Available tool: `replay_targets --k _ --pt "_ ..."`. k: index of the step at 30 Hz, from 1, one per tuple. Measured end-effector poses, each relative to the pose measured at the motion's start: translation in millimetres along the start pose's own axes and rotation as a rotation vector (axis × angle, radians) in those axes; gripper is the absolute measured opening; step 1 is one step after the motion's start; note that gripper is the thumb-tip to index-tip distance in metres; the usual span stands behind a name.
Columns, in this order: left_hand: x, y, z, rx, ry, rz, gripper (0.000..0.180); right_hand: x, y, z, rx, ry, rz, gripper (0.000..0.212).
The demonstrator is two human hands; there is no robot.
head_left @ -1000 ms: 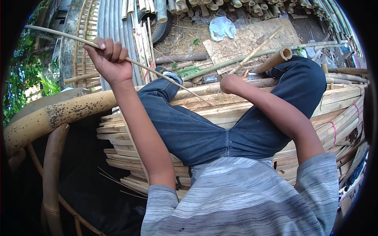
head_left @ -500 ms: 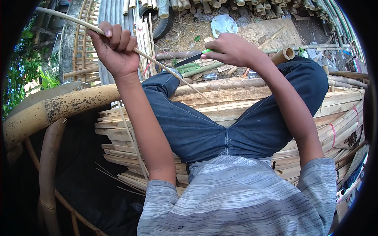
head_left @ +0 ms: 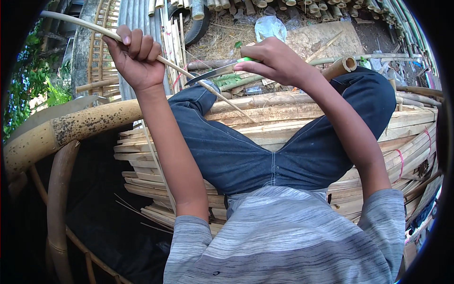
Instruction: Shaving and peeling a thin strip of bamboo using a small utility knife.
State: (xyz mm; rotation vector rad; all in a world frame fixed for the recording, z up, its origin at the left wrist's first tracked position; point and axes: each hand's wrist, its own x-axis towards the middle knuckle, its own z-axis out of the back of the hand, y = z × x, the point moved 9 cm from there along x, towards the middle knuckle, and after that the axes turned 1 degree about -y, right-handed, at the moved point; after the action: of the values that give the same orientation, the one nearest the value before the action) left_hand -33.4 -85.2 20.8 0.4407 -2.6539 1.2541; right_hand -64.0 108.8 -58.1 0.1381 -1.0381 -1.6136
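Note:
My left hand [head_left: 138, 59] is closed round a long, thin bamboo strip [head_left: 177, 69]. The strip slants from the upper left down over my lower leg, and its lower end reaches the split bamboo I sit on. In my right hand [head_left: 276, 61] is a knife [head_left: 213, 73] with a green handle, most of it hidden by my fingers. Its blade points left, with the tip close to the strip just below my left hand; whether they touch I cannot tell. My legs in blue jeans [head_left: 227, 146] are bent and spread beneath both hands.
Stacked split bamboo [head_left: 279, 131] lies under and beside me. A thick bamboo pole [head_left: 94, 118] curves along the left. Farther off are a plastic bag [head_left: 270, 29], a tyre [head_left: 197, 31], cardboard [head_left: 326, 40] and piled bamboo poles [head_left: 314, 8]. A cut bamboo tube [head_left: 338, 68] lies by my right knee.
The knife blade has swung and moved left, its tip coming nearer the strip. My left hand has shifted slightly left with the strip still in it.

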Motion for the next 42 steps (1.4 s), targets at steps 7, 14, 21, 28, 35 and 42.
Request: replay_targets --k 7,14,21,28,35,42 --pt "14.5 18.8 -15.5 0.129 -0.066 -0.009 0.040 -46.2 -40.6 -108.9 -0.162 0.213 0.114 0.053" --pt "8.7 14.8 -17.1 -0.028 0.046 0.056 0.040 -12.6 -1.4 -71.3 -0.195 -0.139 0.201 0.049" --pt "19.6 39.6 -41.5 -0.394 0.347 0.212 0.040 -66.5 -26.5 -141.0 -0.242 0.316 0.197 0.050" --pt "26.3 40.5 -30.0 -0.229 0.183 0.181 0.045 -36.9 -24.2 -84.4 -0.203 -0.041 0.162 0.050" --pt "27.9 33.2 -7.8 -0.178 0.105 0.147 0.045 -26.9 -13.5 -81.7 -0.242 -0.108 0.127 0.045" --pt "38.5 44.6 -3.2 0.140 -0.104 0.086 0.044 -29.3 -36.3 -63.6 -0.221 -0.162 0.018 0.042"
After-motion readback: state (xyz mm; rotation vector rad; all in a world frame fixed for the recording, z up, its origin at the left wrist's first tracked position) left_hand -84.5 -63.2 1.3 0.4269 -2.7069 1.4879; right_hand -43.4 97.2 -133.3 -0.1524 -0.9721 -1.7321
